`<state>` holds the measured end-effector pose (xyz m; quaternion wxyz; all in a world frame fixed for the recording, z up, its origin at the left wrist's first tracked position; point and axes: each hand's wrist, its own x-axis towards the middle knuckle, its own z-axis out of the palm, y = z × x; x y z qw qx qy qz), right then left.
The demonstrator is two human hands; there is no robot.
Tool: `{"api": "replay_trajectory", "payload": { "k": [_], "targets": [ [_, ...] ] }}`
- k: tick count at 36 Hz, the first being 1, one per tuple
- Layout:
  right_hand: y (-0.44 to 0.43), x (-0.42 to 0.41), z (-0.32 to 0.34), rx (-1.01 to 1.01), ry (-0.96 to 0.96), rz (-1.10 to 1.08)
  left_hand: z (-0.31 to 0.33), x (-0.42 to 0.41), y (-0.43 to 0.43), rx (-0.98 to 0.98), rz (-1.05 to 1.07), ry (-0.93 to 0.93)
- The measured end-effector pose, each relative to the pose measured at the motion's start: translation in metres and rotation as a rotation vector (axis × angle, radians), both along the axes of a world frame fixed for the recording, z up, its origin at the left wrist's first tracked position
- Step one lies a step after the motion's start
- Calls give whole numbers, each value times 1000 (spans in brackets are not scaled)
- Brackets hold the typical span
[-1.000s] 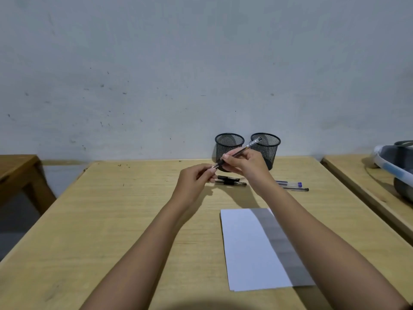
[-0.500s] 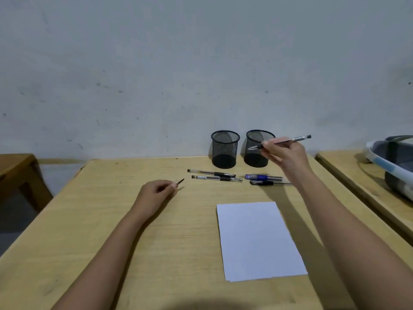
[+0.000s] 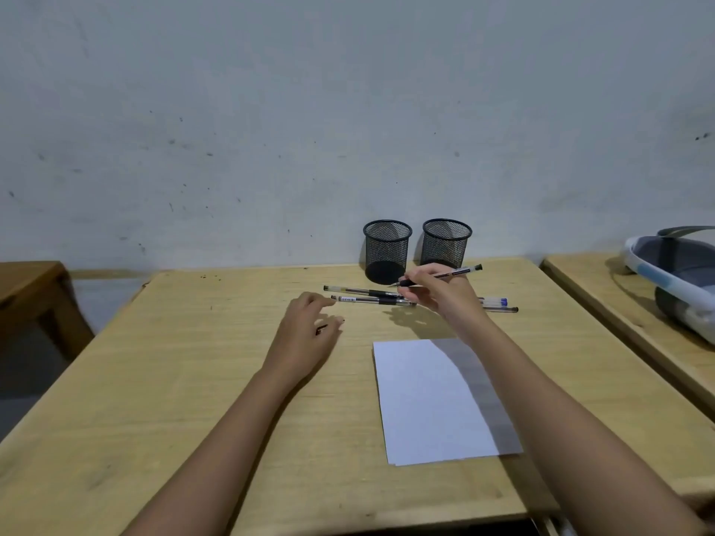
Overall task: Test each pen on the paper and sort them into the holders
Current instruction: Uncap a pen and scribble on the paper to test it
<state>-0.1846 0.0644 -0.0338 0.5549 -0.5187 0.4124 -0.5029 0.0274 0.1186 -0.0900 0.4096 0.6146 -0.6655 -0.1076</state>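
I am judging the task as barely started: both black mesh holders, the left holder [image 3: 387, 251] and the right holder [image 3: 446, 243], are standing empty at the back of the wooden surface [image 3: 193, 361], and the white paper [image 3: 429, 404] is showing no mark that I can make out. My right hand [image 3: 433, 294] is gripping an uncapped black pen [image 3: 441, 275] by its dark grip section, tip pointing left and hovering above the pens on the surface, well short of the paper. My left hand [image 3: 309, 326] is resting on the surface, fingers loosely curled around a small dark piece that I am taking for the pen's cap [image 3: 322, 329]. Two black-grip pens [image 3: 367, 295] are lying side by side just in front of the holders, and two more, one a blue-capped pen [image 3: 495, 302], are peeking out behind my right wrist. So all the testing and sorting is remaining.
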Motion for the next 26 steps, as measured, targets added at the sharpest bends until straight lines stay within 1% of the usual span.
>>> {"api": "replay_trajectory", "payload": {
  "k": [1, 4, 7, 10, 15, 26],
  "targets": [
    [2, 1, -1, 15, -14, 5, 2, -6, 4, -5, -34, 1],
    [7, 7, -5, 41, -53, 1, 2, -22, 17, 65, -189, 9],
    [14, 11, -13, 0, -2, 9, -1, -36, 25, 110, -252, -33],
    [24, 17, -22, -14, 68, -29, -6, -43, 27, 105, -264, -40],
    [28, 25, -32, 64, -49, -35, -7, -43, 28, 68, -242, -53],
    [33, 30, -26, -76, 35, -110, 1, -44, 25, 76, -214, -36]
  ]
}}
